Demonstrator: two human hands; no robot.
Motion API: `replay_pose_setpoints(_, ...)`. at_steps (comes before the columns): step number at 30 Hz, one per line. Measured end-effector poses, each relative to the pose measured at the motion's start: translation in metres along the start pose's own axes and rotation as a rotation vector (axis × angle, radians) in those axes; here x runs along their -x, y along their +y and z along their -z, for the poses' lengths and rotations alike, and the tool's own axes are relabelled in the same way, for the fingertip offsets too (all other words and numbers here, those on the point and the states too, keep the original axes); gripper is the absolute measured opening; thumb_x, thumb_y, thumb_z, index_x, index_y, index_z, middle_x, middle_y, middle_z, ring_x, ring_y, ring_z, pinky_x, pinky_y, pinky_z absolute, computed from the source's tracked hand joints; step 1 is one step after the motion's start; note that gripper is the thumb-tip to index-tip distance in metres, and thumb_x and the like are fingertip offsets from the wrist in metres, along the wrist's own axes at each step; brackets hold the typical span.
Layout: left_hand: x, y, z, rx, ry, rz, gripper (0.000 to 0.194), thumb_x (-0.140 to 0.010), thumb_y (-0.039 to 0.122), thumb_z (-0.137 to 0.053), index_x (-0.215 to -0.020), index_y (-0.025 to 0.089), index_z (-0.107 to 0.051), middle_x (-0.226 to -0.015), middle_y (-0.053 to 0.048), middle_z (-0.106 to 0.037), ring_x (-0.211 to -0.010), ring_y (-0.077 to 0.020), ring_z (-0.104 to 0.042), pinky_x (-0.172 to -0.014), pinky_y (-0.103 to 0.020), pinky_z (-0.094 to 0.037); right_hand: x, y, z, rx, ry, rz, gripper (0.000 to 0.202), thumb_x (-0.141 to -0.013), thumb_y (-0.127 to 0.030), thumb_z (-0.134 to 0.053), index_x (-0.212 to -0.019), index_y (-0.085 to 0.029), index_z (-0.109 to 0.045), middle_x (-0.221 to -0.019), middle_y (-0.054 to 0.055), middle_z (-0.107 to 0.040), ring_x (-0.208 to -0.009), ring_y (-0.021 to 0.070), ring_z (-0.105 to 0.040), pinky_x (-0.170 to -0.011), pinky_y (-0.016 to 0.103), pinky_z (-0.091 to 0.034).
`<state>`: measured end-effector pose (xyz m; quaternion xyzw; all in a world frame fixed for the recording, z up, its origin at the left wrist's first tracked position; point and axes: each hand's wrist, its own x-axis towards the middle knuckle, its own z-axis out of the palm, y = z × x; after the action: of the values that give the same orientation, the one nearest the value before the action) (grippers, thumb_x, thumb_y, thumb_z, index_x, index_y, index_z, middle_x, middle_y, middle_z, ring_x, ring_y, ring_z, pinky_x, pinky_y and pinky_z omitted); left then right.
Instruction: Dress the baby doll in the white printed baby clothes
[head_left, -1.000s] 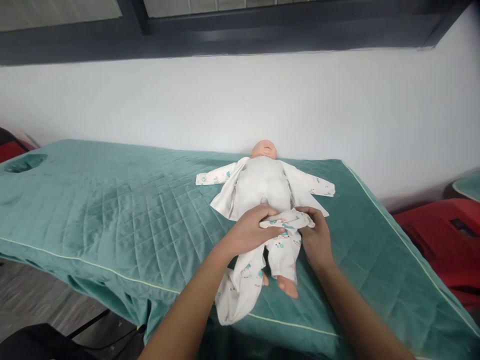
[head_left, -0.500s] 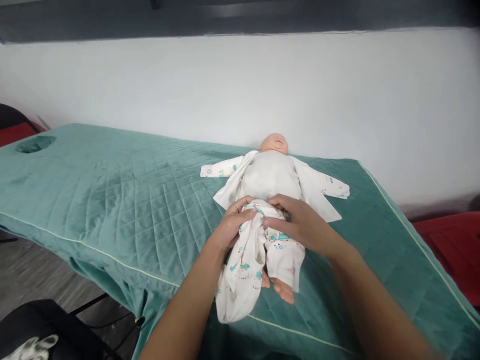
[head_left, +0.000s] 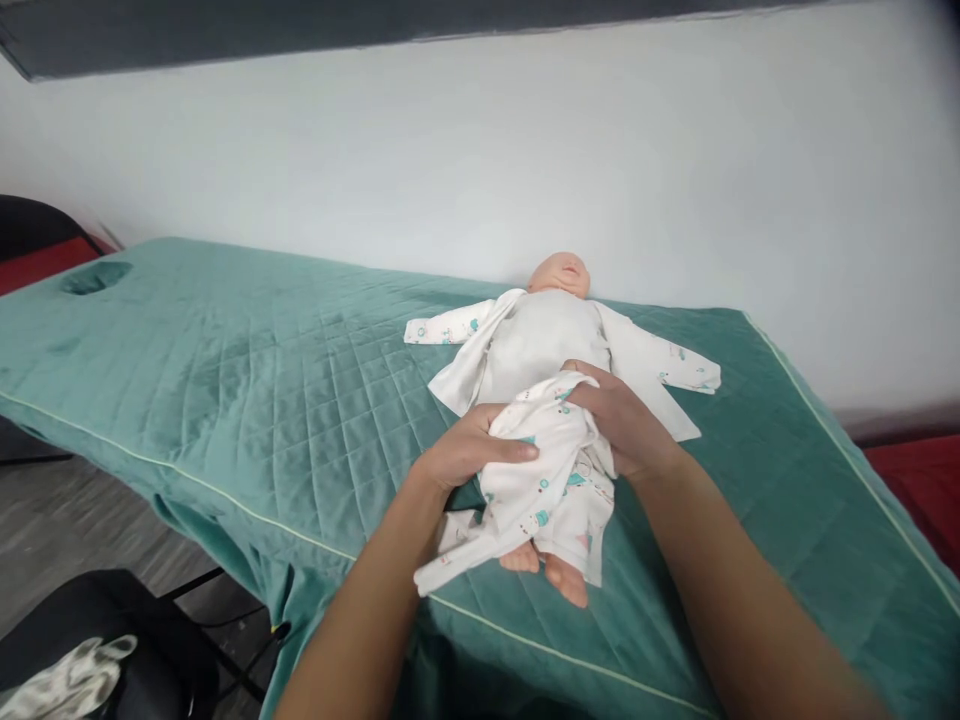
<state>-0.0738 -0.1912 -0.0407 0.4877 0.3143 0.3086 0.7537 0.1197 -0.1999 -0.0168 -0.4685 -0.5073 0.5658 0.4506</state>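
A baby doll [head_left: 562,275] lies on its back on the green quilted cover, its bare feet [head_left: 564,578] toward me. Its white patterned jacket [head_left: 645,345] is spread open at the sides, sleeves stretched out. Over the doll's legs are white baby trousers [head_left: 544,490] with small green prints; one leg of them hangs out to the left. My left hand [head_left: 480,440] grips the cloth on the left, thumb on top. My right hand [head_left: 619,415] pinches the upper edge near the doll's belly, its fingertips partly hidden by the fabric.
The green padded bed [head_left: 322,400] has a face hole [head_left: 97,278] at its far left end, and a white wall stands behind it. A black chair [head_left: 150,640] with a crumpled cloth [head_left: 75,680] is at lower left. Something red [head_left: 919,490] shows at right.
My right hand has risen, pulling the trousers' upper edge up and to the right. The loose trouser leg has swung up toward the left, and more of the doll's left-side foot shows.
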Motion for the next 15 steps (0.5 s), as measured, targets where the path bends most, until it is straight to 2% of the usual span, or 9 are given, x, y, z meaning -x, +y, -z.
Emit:
replay_pose_setpoints(3,-0.004,-0.009,0.001,0.203,0.133,-0.072,0.05,-0.053,0.038,-0.09,-0.092,0.012,-0.07,-0.078,-0.004,-0.07,-0.067,-0.0155,-0.062,-0.068,-0.027,-0.049,0.002,-0.002,-0.006,0.144,-0.016,0.043,0.026,-0.076,-0.042,-0.071,-0.082,-0.02,-0.059,-0.072,-0.002,-0.058,-0.065,0.0143,-0.054,-0.054,0.022,-0.041)
replay_pose_setpoints(6,-0.004,-0.013,0.0,0.294,0.228,-0.126,0.049,-0.057,0.04,-0.088,-0.093,0.013,-0.069,-0.076,-0.004,-0.071,-0.065,-0.0167,-0.064,-0.066,-0.027,-0.049,0.006,-0.005,-0.006,0.269,-0.21,0.078,0.032,-0.075,-0.039,-0.075,-0.099,-0.02,-0.066,-0.091,0.002,-0.067,-0.084,0.02,-0.062,-0.066,0.026,-0.048)
replay_pose_setpoints(8,-0.003,-0.011,-0.001,0.318,0.237,-0.135,0.048,-0.061,0.043,-0.086,-0.094,0.013,-0.069,-0.078,-0.005,-0.071,-0.066,-0.0174,-0.065,-0.066,-0.027,-0.05,0.008,-0.007,-0.003,0.344,-0.364,0.045,0.04,-0.073,-0.037,-0.078,-0.109,-0.022,-0.068,-0.098,0.003,-0.07,-0.092,0.0246,-0.064,-0.073,0.031,-0.051)
replay_pose_setpoints(10,-0.001,-0.008,-0.002,0.323,0.242,-0.127,0.047,-0.063,0.046,-0.084,-0.094,0.013,-0.069,-0.08,-0.005,-0.072,-0.067,-0.0171,-0.066,-0.067,-0.027,-0.051,0.009,-0.007,0.001,0.398,-0.433,0.001,0.04,-0.074,-0.038,-0.078,-0.111,-0.024,-0.07,-0.1,0.003,-0.072,-0.094,0.0271,-0.065,-0.078,0.035,-0.052)
replay_pose_setpoints(13,0.0,-0.006,-0.003,0.306,0.273,-0.115,0.047,-0.065,0.048,-0.084,-0.093,0.014,-0.069,-0.081,-0.003,-0.072,-0.068,-0.0146,-0.065,-0.067,-0.025,-0.05,0.004,-0.005,0.005,0.323,-0.383,-0.016,0.038,-0.078,-0.041,-0.074,-0.112,-0.025,-0.071,-0.101,0.003,-0.073,-0.099,0.0274,-0.065,-0.083,0.036,-0.052)
replay_pose_setpoints(15,0.001,-0.006,-0.003,0.304,0.274,-0.133,0.048,-0.064,0.051,-0.083,-0.091,0.014,-0.069,-0.081,-0.003,-0.071,-0.068,-0.0134,-0.063,-0.067,-0.024,-0.049,0.0,-0.005,0.005,0.205,-0.306,-0.002,0.034,-0.078,-0.04,-0.074,-0.107,-0.023,-0.07,-0.09,0.002,-0.072,-0.093,0.0246,-0.066,-0.079,0.034,-0.052)
